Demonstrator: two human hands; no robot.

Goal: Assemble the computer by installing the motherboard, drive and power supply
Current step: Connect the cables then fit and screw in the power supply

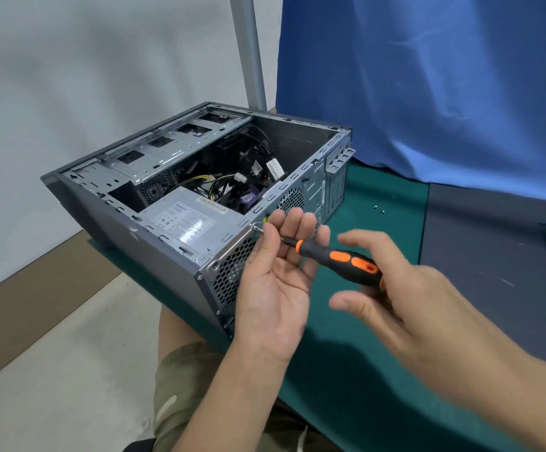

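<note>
1. One computer case [180, 203] lies on its side with the open face up, on the left half of the mat. It is grey sheet metal with square corners.
2. One power supply [185, 220] sits in the case's near corner. It is a silver box with a printed label on top and a honeycomb grille facing the hands.
3. One drive cage [167, 148] of bare stamped metal runs along the far-left edge and shows four rectangular cut-outs. Black and yellow cables [213, 184] tangle in the middle.
4. One screwdriver [337, 259] has a black and orange handle, and its tip meets one screw [257, 228] at the grille's upper corner.
5. Two loose screws [378, 209] lie on the mat to the right, well apart from the case.
6. The left hand [275, 278] is palm up with its fingers nearly straight. The shaft rests across them, and the thumb tip is beside the screw.
7. The right hand [405, 288] is blurred, with forefinger and thumb spread at the handle's end. Its grip cannot be made out.
8. A green mat [356, 353] covers the table, with a dark grey panel [493, 256] at its right. Behind are a white wall [69, 76], a grey pole [250, 50] and a blue cloth [428, 86].
</note>
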